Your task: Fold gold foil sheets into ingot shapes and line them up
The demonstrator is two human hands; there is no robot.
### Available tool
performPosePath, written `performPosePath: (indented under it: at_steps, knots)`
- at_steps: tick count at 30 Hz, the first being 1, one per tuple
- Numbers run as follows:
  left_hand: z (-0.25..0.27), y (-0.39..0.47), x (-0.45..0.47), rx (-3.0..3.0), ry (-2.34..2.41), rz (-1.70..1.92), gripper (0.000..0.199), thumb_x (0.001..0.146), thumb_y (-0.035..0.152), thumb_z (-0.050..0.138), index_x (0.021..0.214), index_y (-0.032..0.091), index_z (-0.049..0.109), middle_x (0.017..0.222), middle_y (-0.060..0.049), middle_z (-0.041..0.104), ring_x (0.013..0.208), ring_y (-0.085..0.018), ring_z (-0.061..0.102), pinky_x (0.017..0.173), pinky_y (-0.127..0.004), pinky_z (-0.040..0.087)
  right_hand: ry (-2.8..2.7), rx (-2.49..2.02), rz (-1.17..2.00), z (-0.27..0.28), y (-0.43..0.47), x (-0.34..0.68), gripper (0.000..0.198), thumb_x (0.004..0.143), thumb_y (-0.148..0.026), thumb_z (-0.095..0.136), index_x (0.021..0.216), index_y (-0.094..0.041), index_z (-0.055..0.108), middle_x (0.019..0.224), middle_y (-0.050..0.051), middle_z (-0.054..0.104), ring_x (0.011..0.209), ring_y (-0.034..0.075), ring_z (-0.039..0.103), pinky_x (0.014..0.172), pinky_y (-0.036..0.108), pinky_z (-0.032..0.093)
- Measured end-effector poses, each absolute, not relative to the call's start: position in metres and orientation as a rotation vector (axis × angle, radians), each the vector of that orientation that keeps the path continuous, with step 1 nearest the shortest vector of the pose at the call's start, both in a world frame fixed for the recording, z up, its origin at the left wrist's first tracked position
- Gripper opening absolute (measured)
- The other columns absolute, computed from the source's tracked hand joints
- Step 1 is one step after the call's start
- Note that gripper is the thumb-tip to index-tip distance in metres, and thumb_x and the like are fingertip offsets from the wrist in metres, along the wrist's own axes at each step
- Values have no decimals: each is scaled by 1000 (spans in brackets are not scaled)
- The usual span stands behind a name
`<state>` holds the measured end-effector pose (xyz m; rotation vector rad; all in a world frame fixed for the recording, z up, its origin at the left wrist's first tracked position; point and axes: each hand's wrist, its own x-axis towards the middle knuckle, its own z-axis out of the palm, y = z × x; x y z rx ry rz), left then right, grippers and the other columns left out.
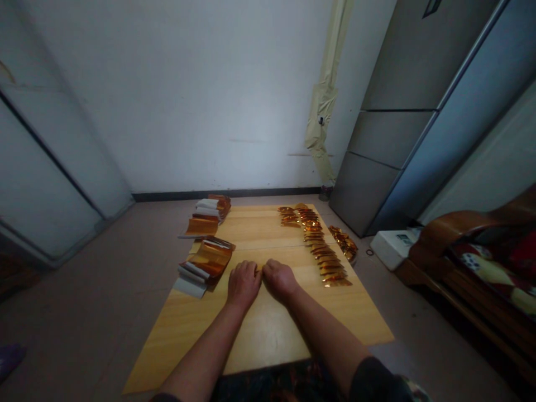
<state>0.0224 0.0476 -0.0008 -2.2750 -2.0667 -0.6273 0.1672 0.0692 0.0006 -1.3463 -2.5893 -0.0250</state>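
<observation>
My left hand (244, 282) and my right hand (280, 279) meet over the middle of the wooden table, fingers curled in. A sliver of gold foil paper (258, 268) shows between the fingertips; the hands hide most of it. Left of my left hand lies a fanned stack of gold foil sheets (209, 258) with grey-white backs. Beyond it is another loose stack of such sheets (205, 219). To the right of my right hand, folded gold foil pieces (322, 251) run in an overlapping row, with a shorter row of folded pieces (288, 216) beside its far end.
The wooden table (259, 352) stands before a white wall. Past its right edge, a container of shiny gold pieces (344, 243) sits low down. A grey fridge (385, 123), a white box (393, 248) and a carved wooden seat (469, 262) are on the right.
</observation>
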Motion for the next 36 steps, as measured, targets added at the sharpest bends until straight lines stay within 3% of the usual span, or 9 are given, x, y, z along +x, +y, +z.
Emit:
performPosePath:
  at_steps: [3, 8, 22, 36]
  knots:
    - [-2, 50, 24, -2306, -2159, -772, 19, 91, 32, 48, 97, 21, 62, 95, -5, 68, 90, -19, 60, 78, -30, 40, -2545, -1374, -42, 3, 68, 167, 14, 94, -19, 49, 93, -17, 64, 92, 6, 63, 78, 16, 56, 64, 23, 38]
    - [-5, 55, 28, -2320, -2348, -975, 16, 87, 28, 52, 92, 25, 67, 93, 0, 74, 87, -17, 65, 75, -27, 42, -2482, -1439, -88, -1, 71, 168, 13, 93, -22, 52, 94, -19, 64, 90, 7, 63, 83, 18, 55, 65, 25, 36]
    - [-10, 53, 30, -2439, -2193, -1245, 36, 88, 15, 43, 108, 25, 71, 108, -2, 74, 101, -18, 66, 94, -32, 49, -2421, -1392, -118, -4, 74, 168, 15, 94, -25, 54, 96, -21, 68, 86, 7, 63, 84, 20, 52, 68, 29, 32]
    - [-20, 58, 27, -2277, -2336, -1338, 32, 88, 16, 46, 108, 19, 71, 112, -5, 73, 106, -19, 66, 100, -35, 49, -2402, -1557, -33, 1, 74, 172, 14, 94, -25, 54, 91, -20, 66, 90, 6, 65, 86, 18, 56, 67, 26, 33]
